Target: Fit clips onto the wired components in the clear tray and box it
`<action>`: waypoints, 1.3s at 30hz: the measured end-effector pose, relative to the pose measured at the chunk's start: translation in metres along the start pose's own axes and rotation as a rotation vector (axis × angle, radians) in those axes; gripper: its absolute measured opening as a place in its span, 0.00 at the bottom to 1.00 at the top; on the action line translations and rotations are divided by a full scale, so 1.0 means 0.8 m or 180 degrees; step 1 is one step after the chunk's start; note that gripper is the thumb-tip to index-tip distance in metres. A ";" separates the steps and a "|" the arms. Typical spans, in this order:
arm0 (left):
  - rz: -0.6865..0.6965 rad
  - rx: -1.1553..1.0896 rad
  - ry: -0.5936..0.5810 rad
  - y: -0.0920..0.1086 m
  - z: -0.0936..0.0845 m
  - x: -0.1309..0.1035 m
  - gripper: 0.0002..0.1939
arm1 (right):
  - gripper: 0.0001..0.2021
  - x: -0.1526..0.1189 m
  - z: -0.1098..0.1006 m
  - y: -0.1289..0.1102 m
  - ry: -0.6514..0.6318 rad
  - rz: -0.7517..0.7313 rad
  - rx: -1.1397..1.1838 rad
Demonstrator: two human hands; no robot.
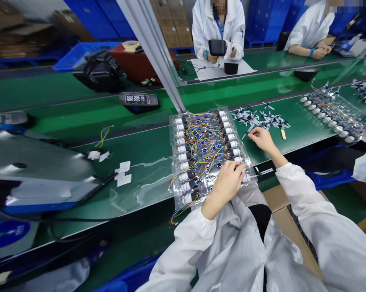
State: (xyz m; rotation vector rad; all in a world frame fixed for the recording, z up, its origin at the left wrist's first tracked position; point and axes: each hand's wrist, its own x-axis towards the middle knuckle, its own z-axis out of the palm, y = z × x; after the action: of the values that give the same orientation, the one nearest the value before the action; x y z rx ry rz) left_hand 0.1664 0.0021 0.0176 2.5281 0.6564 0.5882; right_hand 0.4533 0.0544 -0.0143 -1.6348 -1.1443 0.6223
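In front of me a clear plastic tray (174, 162) holds two columns of white-and-black cylindrical parts (183, 156), with coloured wires and small blue boards between them. My left hand (227, 180) lies over the tray's near right corner, fingers curled down on a white cylindrical part (245, 178); the palm hides some of the tray. Right of the tray, my right hand (262, 140) has thumb and forefinger pinched on a small black-and-white strip piece (245, 134). Just beyond it lies a loose pile of similar strip pieces (259, 118).
A yellowish piece (283, 134) lies beside the pile. Thin white strips (265, 172) jut near the bench edge. Further right is another filled tray (329, 115). A metal post (158, 52) rises behind my tray. A display device (139, 102) stands left; co-workers (218, 28) work opposite.
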 end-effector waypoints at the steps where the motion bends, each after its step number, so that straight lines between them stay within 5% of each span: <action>1: 0.0000 0.0008 0.0026 0.000 0.001 -0.001 0.17 | 0.10 -0.015 -0.008 -0.004 0.0081 0.0142 0.0501; 4: -0.0026 -0.0027 0.0101 0.000 0.002 -0.003 0.17 | 0.19 -0.064 -0.030 -0.025 0.0181 0.0480 0.1743; 7: -0.0042 -0.0091 0.0157 -0.002 0.003 -0.004 0.19 | 0.20 -0.103 -0.051 -0.050 -0.0011 0.0685 0.2234; 14: -0.0016 -0.0301 0.0195 -0.007 0.008 -0.005 0.16 | 0.19 -0.144 -0.077 -0.111 -0.0103 0.0285 0.1973; 19: -0.0157 -0.0359 0.0134 -0.007 0.009 -0.005 0.18 | 0.18 -0.156 -0.049 -0.142 -0.0589 0.0162 0.1951; 24: -0.0175 -0.0464 0.0167 -0.007 0.010 -0.002 0.19 | 0.18 -0.169 0.000 -0.136 -0.0705 0.0579 0.1925; 29: -0.0328 -0.0638 0.0185 -0.005 0.007 0.001 0.17 | 0.15 -0.181 0.014 -0.112 -0.0590 0.0569 0.1473; 39: -0.0329 -0.0611 0.0225 -0.007 0.009 -0.001 0.15 | 0.08 -0.197 0.019 -0.084 0.0056 -0.0498 0.0276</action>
State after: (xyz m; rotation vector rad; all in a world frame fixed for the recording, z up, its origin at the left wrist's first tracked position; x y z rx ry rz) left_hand 0.1675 0.0038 0.0086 2.2904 0.7156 0.6726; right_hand 0.3487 -0.0774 0.0221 -1.4593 -1.2028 0.5479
